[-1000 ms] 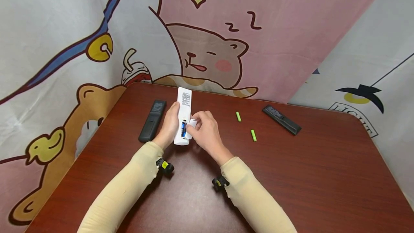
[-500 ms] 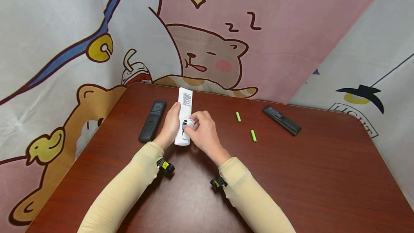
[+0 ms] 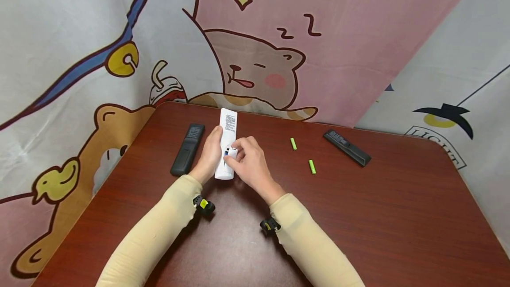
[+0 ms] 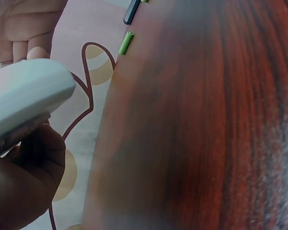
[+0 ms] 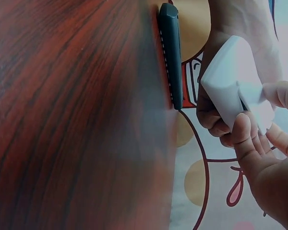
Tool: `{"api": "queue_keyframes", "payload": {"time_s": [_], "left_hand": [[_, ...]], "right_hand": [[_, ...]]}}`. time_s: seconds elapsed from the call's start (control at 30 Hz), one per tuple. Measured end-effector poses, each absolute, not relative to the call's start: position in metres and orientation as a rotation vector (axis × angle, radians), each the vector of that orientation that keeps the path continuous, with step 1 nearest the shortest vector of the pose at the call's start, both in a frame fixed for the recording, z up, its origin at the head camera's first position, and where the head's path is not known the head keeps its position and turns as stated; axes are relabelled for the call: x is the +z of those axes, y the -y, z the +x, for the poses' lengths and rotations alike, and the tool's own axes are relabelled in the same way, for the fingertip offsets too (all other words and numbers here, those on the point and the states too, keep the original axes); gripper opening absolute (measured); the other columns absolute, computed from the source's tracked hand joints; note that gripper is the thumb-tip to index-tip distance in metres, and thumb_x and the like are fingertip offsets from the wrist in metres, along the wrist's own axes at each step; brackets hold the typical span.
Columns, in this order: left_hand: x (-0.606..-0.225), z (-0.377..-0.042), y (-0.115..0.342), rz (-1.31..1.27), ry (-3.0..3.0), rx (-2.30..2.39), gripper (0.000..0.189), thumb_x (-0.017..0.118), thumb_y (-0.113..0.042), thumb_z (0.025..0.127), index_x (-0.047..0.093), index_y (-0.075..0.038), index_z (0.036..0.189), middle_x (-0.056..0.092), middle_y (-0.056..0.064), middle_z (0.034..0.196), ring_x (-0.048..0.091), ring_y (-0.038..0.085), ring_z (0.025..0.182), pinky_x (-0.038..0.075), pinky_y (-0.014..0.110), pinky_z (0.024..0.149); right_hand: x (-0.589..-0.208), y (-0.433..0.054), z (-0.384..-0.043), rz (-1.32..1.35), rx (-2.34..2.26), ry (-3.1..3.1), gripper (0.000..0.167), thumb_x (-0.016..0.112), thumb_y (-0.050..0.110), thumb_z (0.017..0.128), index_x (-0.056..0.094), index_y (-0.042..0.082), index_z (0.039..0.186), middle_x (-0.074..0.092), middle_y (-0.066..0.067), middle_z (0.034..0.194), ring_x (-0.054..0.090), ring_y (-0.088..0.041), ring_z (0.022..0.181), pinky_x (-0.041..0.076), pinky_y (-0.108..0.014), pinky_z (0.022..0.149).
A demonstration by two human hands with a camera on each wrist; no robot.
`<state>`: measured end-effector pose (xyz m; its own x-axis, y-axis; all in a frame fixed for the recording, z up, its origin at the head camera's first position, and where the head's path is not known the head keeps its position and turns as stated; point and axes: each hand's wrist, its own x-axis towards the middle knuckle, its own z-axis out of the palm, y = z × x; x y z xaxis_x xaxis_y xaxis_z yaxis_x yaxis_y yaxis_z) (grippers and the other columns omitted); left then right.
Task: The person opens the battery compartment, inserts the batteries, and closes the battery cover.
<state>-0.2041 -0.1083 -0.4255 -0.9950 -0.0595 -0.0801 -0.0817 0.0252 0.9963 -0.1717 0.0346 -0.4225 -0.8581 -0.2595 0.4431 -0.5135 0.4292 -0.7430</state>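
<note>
In the head view a white remote control [image 3: 228,129] is held back side up over the table, its printed label at the far end. The left hand [image 3: 208,154] grips it along its left side. The right hand [image 3: 253,163] pinches a small white battery cover [image 5: 254,100] between thumb and fingers. This cover lies over the battery compartment, tilted in the right wrist view with a gap along one edge. A bit of blue battery [image 3: 226,152] shows at the compartment's upper end; the thumb and cover hide the rest.
Left of the hands lies a black remote [image 3: 188,149]. To the right are two green batteries, one farther [image 3: 293,144] and one nearer [image 3: 312,167], and another black remote [image 3: 347,147]. The brown table [image 3: 390,216] meets a printed cloth [image 3: 326,56] at its far edge.
The right hand has moved the battery cover left, from the compartment's right edge to over it, so less of the blue battery shows. The left hand's grip stays nearly the same.
</note>
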Motion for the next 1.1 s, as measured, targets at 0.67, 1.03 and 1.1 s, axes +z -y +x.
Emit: {"api": "queue_keyframes", "payload": {"time_s": [0.67, 1.03, 1.1], "left_hand": [[-0.4252, -0.2052, 0.1071, -0.197, -2.242, 2.161, 0.047, 0.025, -0.036, 0.113, 0.054, -0.003, 0.132, 0.057, 0.011, 0.102, 0.055, 0.012, 0.085, 0.044, 0.025, 0.079], [-0.4237, -0.2044, 0.1093, -0.208, -2.223, 2.174, 0.048, 0.023, -0.035, 0.113, 0.05, -0.004, 0.137, 0.057, 0.009, 0.098, 0.056, 0.012, 0.081, 0.045, 0.025, 0.077], [-0.4232, -0.2042, 0.1093, -0.202, -2.212, 2.179, 0.048, 0.023, -0.036, 0.113, 0.049, -0.004, 0.138, 0.058, 0.009, 0.097, 0.057, 0.011, 0.08, 0.046, 0.025, 0.076]], "right_hand": [[-0.4272, -0.0386, -0.1716, 0.772, 1.348, 2.375, 0.031, 0.084, 0.006, 0.084, 0.074, -0.002, 0.112, 0.06, -0.013, 0.103, 0.064, -0.022, 0.076, 0.052, -0.026, 0.069], [-0.4264, -0.0389, -0.1705, 0.771, 1.366, 2.37, 0.029, 0.081, 0.001, 0.085, 0.075, -0.003, 0.113, 0.065, -0.014, 0.106, 0.067, -0.022, 0.079, 0.058, -0.033, 0.07], [-0.4268, -0.0388, -0.1704, 0.775, 1.362, 2.361, 0.028, 0.081, 0.001, 0.085, 0.076, -0.002, 0.113, 0.065, -0.014, 0.106, 0.067, -0.023, 0.08, 0.058, -0.033, 0.07]]}}
